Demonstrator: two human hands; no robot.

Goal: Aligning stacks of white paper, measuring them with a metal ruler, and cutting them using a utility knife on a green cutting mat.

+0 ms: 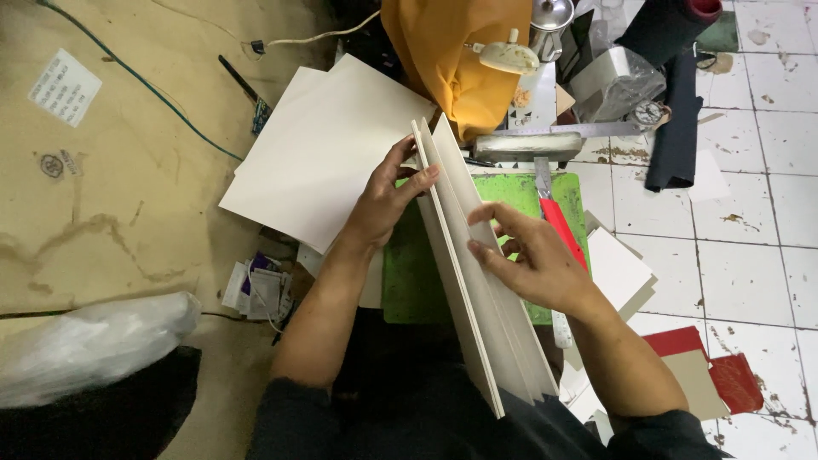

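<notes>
Floor (111, 196) under brown covering fills the left half, with white tiles (750, 221) at 3 o'clock. Sheets (328, 149) of off-white board lie flat at 11 o'clock from the hands, a few overlapped; by the look of it these are the ones already dealt with. Below them a green mat (409, 281) shows between the forearms.

Stack (481, 290) of the same boards stands on edge in the centre, running from 12 down to 6 o'clock and fanned open at its lower end. Several boards remain in it, so I judge the sorting is partway: some laid aside, more left upright.

Left hand (383, 204) clasps the stack's top edge from the left, fingers curled over it. Right hand (528, 260) rests against the right face, fingers spread and parting the outer boards.

Red cutter (564, 232) lies at 1 o'clock from the right hand, a steel ruler (567, 130) beyond it at 12.
</notes>
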